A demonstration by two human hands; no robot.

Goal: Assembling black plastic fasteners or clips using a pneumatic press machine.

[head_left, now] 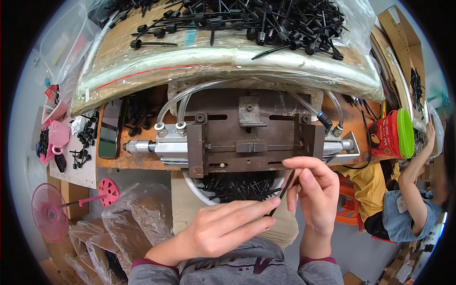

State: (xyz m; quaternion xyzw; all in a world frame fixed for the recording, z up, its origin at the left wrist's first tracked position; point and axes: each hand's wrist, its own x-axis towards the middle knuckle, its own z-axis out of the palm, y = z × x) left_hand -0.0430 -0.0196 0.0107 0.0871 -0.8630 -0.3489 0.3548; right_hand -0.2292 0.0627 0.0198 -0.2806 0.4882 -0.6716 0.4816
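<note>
A thin black plastic rod (pixel 286 186) slants between my two hands, in front of the metal fixture. The fingertips of my left hand (pixel 221 230) are closed on its lower end. My right hand (pixel 317 194) pinches around its upper part with thumb and fingers, which partly hide it; a further dark bit shows between those fingers. Just beyond my hands, the brown metal fixture (pixel 223 130) has a small split block (pixel 251 147) at its middle. Below the fixture, over my lap, a white round basin (pixel 202 194) holds many similar black rods.
A plastic-wrapped board (pixel 228 59) carries a heap of black capped stems (pixel 285 23). Air cylinders with clear hoses (pixel 183 95) flank the fixture. A phone (pixel 110 128) lies left; a red-and-green tub (pixel 394 134) stands right. A pink fan (pixel 50 211) and a seated person (pixel 411 204) are beyond.
</note>
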